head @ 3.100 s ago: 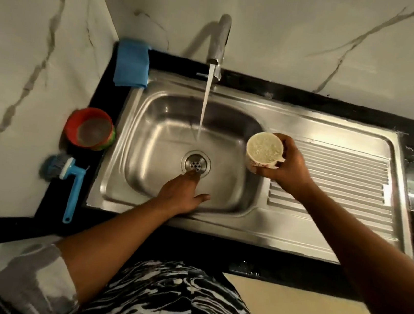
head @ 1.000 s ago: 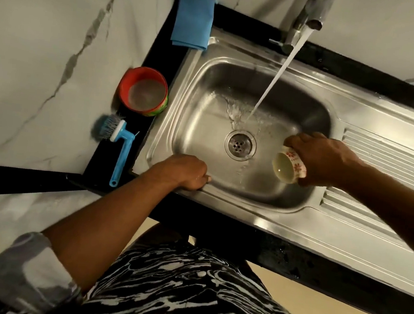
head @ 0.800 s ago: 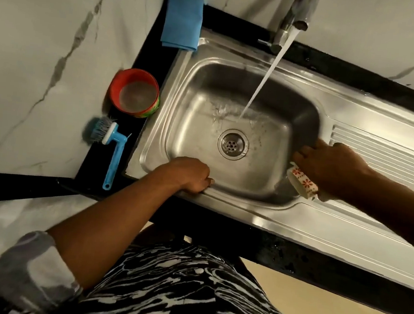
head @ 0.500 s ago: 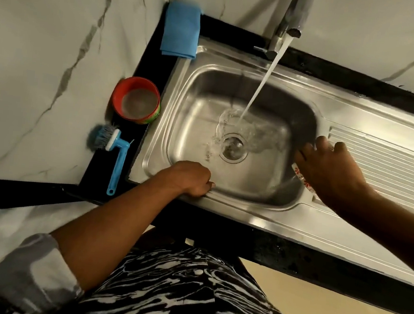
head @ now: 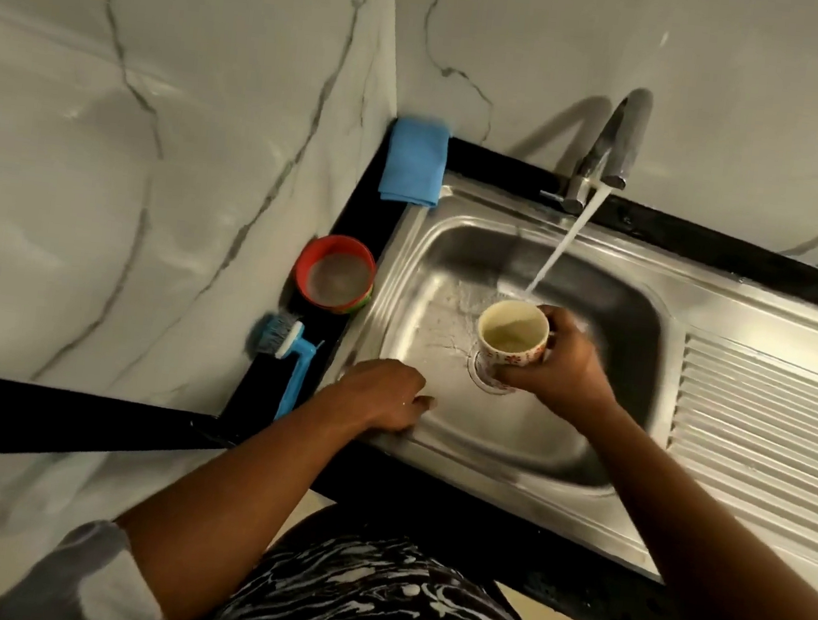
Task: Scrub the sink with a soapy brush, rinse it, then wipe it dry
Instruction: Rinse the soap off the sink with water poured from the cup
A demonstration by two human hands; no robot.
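Here the right hand (head: 562, 371) is wrapped round a flowered cup (head: 512, 338), fingers curled about its side, and holds it upright over the middle of the bowl, mouth up just where the water stream (head: 563, 240) from the tap (head: 611, 144) comes down. That looks like filling it to throw water over the walls, so I judge this to be the rinsing step. The left hand (head: 382, 398) grasps nothing: it rests on the front left rim of the sink (head: 510, 436) with fingers loosely bent over the edge, probably to steady the body while leaning in. The drain is mostly hidden behind the cup. On the black counter (head: 354, 233) to the left, well apart from both hands, the blue brush (head: 282, 347) lies bristles toward the wall (set aside, it seems, with scrubbing done), a red bowl (head: 337, 274) stands just beyond it, and a folded blue cloth (head: 415, 161) waits in the far corner, out of the water's way until the drying.
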